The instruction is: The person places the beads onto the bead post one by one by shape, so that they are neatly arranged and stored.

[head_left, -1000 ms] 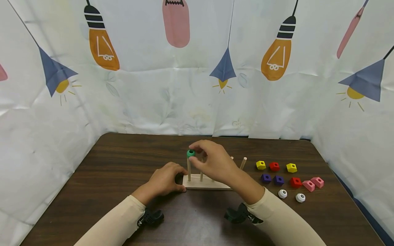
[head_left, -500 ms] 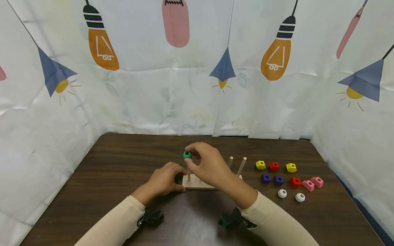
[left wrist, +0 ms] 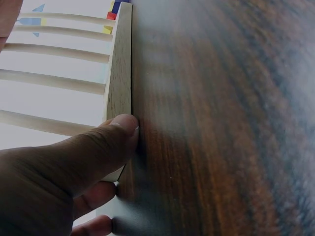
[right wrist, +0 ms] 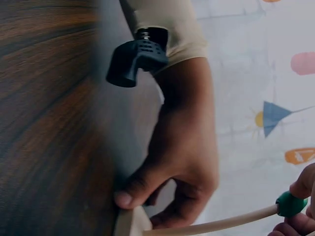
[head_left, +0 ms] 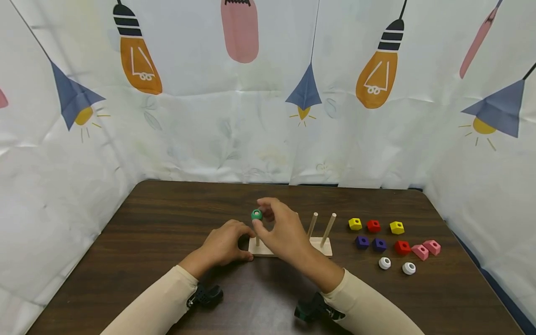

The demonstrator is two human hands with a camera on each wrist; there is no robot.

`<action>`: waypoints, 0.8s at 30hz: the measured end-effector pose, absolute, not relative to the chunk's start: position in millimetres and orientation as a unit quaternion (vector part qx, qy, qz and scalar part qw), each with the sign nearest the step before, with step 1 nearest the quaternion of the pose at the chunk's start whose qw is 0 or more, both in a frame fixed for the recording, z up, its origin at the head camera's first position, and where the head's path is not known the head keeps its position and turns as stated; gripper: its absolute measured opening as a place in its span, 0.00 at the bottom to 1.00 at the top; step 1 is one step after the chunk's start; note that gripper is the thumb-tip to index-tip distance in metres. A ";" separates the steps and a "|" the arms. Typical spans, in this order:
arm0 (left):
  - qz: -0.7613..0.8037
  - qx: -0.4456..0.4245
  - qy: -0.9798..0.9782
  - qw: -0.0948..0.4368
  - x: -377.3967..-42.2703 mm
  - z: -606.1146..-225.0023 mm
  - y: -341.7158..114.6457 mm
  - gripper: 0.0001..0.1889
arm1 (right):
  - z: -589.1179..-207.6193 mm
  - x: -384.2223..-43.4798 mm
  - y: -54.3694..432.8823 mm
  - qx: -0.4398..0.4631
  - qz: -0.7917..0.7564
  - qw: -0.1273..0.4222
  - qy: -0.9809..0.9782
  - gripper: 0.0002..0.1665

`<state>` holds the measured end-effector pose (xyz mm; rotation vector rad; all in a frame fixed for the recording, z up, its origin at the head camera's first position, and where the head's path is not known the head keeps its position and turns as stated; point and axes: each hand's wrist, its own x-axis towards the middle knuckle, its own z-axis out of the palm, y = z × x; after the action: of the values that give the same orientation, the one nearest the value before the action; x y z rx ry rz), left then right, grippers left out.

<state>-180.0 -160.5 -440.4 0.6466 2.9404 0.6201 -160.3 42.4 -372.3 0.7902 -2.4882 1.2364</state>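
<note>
A wooden peg board (head_left: 262, 250) with upright pegs stands on the table. My left hand (head_left: 226, 243) grips its left end; in the left wrist view the thumb (left wrist: 125, 125) presses the front edge of the base (left wrist: 121, 64). At the top of the leftmost peg, my right hand (head_left: 288, 235) pinches a green bead (head_left: 257, 215) between thumb and fingers. The right wrist view has this bead (right wrist: 289, 204) at the peg's tip, and the peg end seems to show in its hole. The right hand covers the middle pegs in the head view.
Right of the board lie yellow (head_left: 355, 224), red (head_left: 403, 247), purple (head_left: 362, 242) and pink beads (head_left: 420, 252), several in all. Two white beads (head_left: 409, 268) sit nearer. A printed cloth (head_left: 201, 139) hangs behind the brown table (head_left: 167, 214).
My right hand has shifted left and slightly down with the green bead, which now sits lower on the leftmost peg's tip. The right-hand pegs have come into view. The left hand stays put.
</note>
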 end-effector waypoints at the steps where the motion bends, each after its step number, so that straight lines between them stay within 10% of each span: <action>1: 0.200 0.209 0.957 0.034 -180.3 -440.3 -160.5 0.25 | -374.1 -160.3 42.3 0.270 0.425 0.122 -0.855 0.25; 24: 0.190 0.206 0.959 0.033 -182.0 -440.7 -159.0 0.25 | -406.7 -158.1 38.9 0.205 0.540 0.088 -0.811 0.55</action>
<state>-182.0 -159.0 -440.7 0.6351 2.9524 0.5849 -158.1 38.9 -406.7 0.6107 -2.4158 1.6083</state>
